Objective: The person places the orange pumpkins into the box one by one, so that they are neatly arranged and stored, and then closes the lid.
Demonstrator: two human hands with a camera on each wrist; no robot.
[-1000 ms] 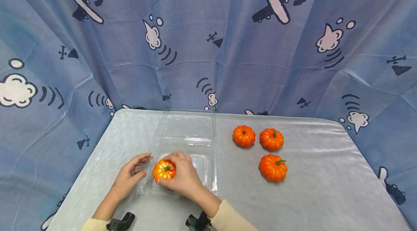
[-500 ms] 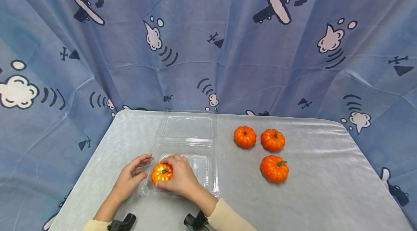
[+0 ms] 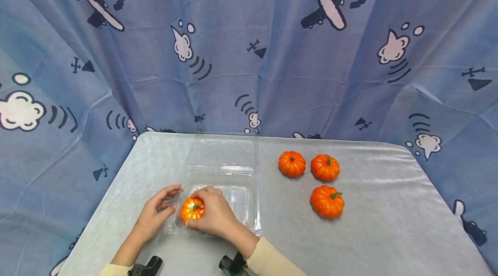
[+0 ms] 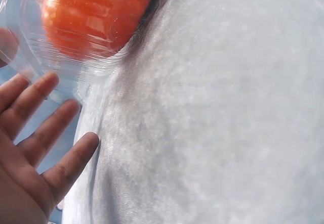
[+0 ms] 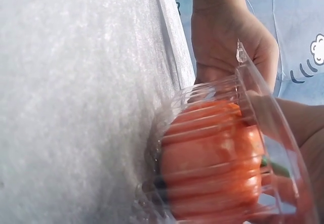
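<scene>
A clear plastic clamshell box (image 3: 253, 198) lies open on the table, its lid (image 3: 223, 151) folded back toward the curtain. In its front left part sits a small orange pumpkin (image 3: 190, 210) with a green stem. My right hand (image 3: 218, 212) grips this pumpkin from the right, fingers behind and thumb in front. Through the box wall, the right wrist view shows the pumpkin (image 5: 207, 158) low inside. My left hand (image 3: 153, 213) is at the box's left rim, with its fingertips by the plastic. Spread, nearly straight fingers (image 4: 63, 168) show in the left wrist view.
To the right of the box stand three more orange pumpkins: one at the back left (image 3: 292, 164), one beside it (image 3: 325, 168), and one nearer (image 3: 327, 202). A grey cloth covers the table (image 3: 389, 207). Behind hangs a blue curtain (image 3: 249, 51) with airplanes.
My right hand has shifted the pumpkin slightly left and toward me inside the box. My left hand has stayed nearly still at the rim.
</scene>
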